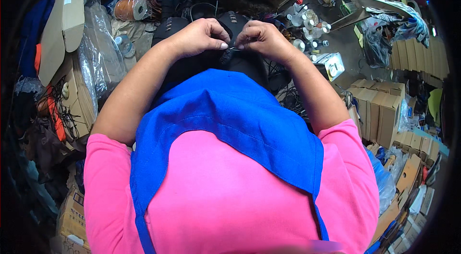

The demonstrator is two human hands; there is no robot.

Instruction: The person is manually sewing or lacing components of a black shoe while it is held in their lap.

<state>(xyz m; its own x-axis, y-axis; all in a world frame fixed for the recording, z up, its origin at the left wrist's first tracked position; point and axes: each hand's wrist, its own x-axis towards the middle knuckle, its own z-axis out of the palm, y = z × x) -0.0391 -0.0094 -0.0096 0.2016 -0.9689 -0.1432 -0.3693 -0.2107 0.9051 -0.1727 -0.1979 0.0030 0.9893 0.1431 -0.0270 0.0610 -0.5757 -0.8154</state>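
Note:
My hands meet over my lap, at the top middle of the view. My left hand (204, 37) is closed in a pinch, thumb and fingers at the edge of a black textured piece (225, 58). Just right of it, my right hand (263, 40) is also closed, its fingertips on a thin shiny needle-like piece (234, 49). The needle-like piece points toward the left thumb. Against my black clothing the black piece's outline is hard to make out. A blue apron (216, 98) covers my lap below the hands.
Several plastic bottles (309, 21) and a metal can (330, 65) stand right of my hands. Cardboard boxes (377, 107) are stacked farther right. On the left are a spool of orange cord (129, 9), a clear bottle (125, 45), plastic wrap (98, 57) and cardboard sheets (57, 37).

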